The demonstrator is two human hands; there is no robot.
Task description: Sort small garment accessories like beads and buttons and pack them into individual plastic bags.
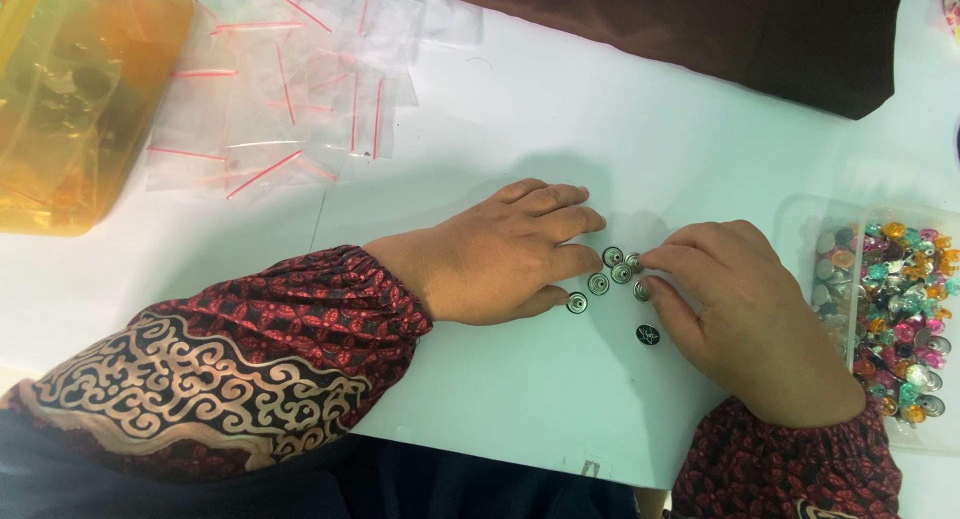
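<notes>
Now | left hand fingers flat, spread, touching metal buttons | right hand fingers curled, seemingly pinching one.

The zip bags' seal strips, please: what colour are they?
Red, on clear zip bags; shown in the head view.

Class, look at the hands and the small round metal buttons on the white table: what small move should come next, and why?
Probably the right hand should slide the lone dark round button up to the cluster of silver round buttons beside the left hand, since it lies apart from them.
</notes>
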